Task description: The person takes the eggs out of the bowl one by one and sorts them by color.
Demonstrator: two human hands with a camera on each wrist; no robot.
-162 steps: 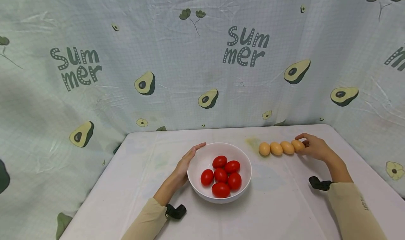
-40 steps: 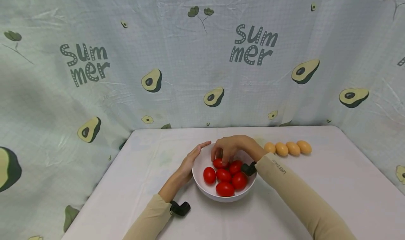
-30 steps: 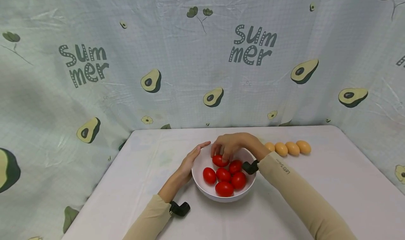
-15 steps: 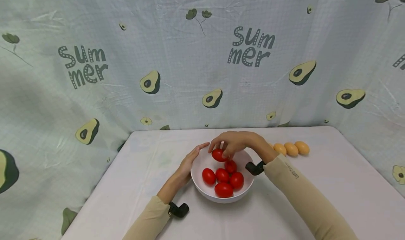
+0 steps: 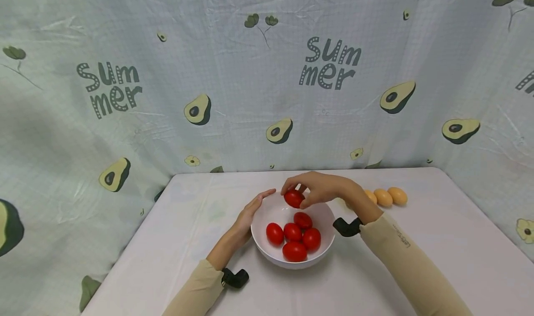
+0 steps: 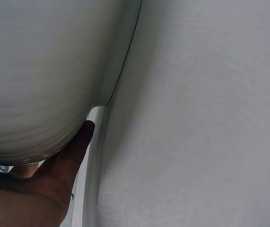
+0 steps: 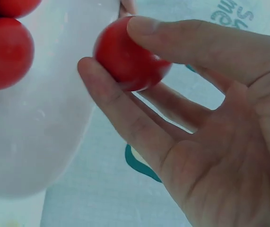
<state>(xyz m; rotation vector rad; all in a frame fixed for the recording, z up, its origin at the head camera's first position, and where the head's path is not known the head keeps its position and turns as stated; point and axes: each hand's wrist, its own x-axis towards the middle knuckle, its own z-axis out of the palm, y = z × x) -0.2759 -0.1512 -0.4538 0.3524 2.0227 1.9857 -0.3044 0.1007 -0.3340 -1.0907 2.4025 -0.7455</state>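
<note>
A white bowl (image 5: pixel 259 221) holds several oval red tomatoes (image 5: pixel 294 251). Between thumb and fingers, my right hand (image 5: pixel 327 186) pinches one tomato (image 5: pixel 294 198) over the bowl's far rim. The right wrist view shows this glossy tomato (image 7: pixel 125 56) between the thumb and fingertips, beside the bowl's wall (image 7: pixel 54 127). My left hand (image 5: pixel 247 215) rests with straight fingers along the bowl's left side. In the left wrist view a digit (image 6: pixel 73 151) lies against the bowl's outer wall (image 6: pixel 40 85); the other fingers are mostly hidden.
Light brown eggs (image 5: pixel 383 198) lie in a row on the white-covered table (image 5: pixel 367 279), right of the bowl; the right forearm hides the row's left end. A printed curtain (image 5: pixel 233 75) hangs behind the table. Black wrist cameras (image 5: pixel 235 278) sit on both wrists.
My right hand has gone from the egg row into the bowl, gripped a tomato and raised it toward the far rim, lately shifting right. My left hand has stayed at the bowl.
</note>
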